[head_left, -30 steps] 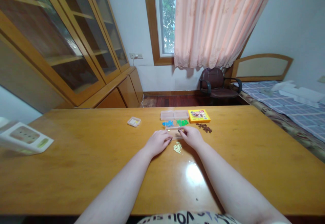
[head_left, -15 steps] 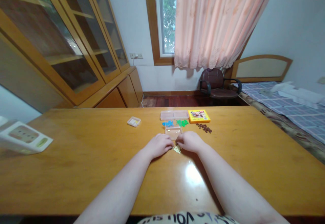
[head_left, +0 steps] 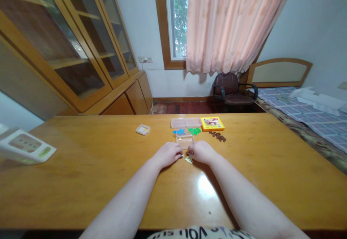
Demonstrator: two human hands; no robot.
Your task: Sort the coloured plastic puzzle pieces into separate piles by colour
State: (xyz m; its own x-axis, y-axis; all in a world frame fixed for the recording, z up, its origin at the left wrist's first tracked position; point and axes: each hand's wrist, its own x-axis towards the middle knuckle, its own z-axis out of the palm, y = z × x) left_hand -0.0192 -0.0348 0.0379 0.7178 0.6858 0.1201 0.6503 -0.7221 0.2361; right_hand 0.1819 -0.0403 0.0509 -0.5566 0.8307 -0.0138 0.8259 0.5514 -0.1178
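A small pile of pale yellow pieces lies on the table in front of me. My left hand rests just left of it, fingers curled together, with a pale piece at its fingertips. My right hand bends over the pile's right side; its fingers are pinched and what they hold is hidden. Just beyond both hands stands a small clear plastic box with a yellowish piece inside at its left. Piles of blue pieces and green pieces lie behind that box.
Brown pieces lie at the right, before a yellow box. Beside it is a long clear tray. A small clear container sits farther left. A white object stands at the table's left edge.
My left hand has shifted slightly left, away from the pile, and a pale piece now shows at its fingertips. The right hand has moved slightly left over the pile.
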